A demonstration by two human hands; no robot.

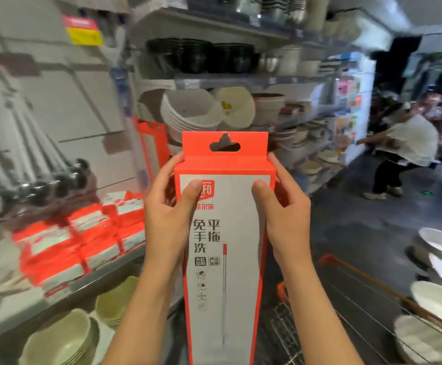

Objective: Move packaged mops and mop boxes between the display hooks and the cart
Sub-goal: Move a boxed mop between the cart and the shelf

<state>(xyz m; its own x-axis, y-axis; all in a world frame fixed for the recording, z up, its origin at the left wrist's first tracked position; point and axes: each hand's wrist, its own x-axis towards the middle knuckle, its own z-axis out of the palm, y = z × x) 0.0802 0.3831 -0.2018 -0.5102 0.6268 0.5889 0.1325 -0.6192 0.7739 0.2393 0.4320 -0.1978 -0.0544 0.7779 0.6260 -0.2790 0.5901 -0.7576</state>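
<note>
Shop aisle, mop box (225,233) upright, both hands gripping.

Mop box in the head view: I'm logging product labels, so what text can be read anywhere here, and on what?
"免手洗" and "平拖": front of the mop box.
Logo ending "FO": same box, rest hidden by the left hand.
Small badges below: too small.
Yellow shelf tag: blurred.
Stacked red boxes: blurred.

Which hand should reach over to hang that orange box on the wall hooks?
Probably the left hand. Both hands grip the mop box near its top, but the display hooks stand on the left side, nearer that hand. The right hand is on the cart side, so it would have to cross over.
</note>
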